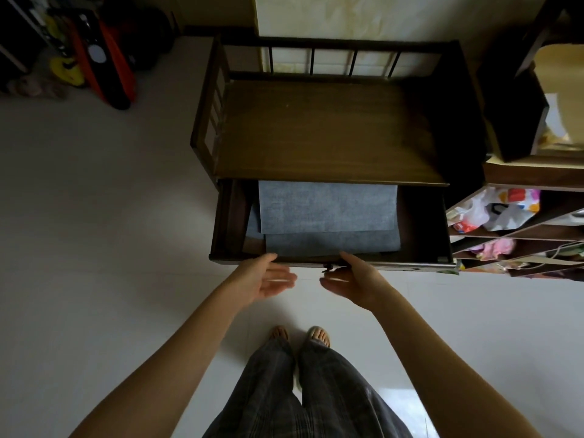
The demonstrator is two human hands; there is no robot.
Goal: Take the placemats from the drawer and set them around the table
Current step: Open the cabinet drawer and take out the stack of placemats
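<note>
A dark wooden drawer (227,216) stands pulled out from under a wooden bench-like cabinet (328,131). Inside lie several blue-grey placemats (325,207), stacked loosely and slightly askew. My left hand (268,281) hovers just in front of the drawer's front edge, palm turned inward, fingers relaxed and holding nothing. My right hand (354,281) mirrors it on the other side, near the drawer's small metal handle (330,267), also holding nothing. The fingertips of both hands are blurred.
A shelf unit (518,238) with plastic bags and clutter stands to the right of the drawer. A black and orange object (110,64) leans at the far left. White tiled floor (94,216) spreads left and below; my legs and feet are below.
</note>
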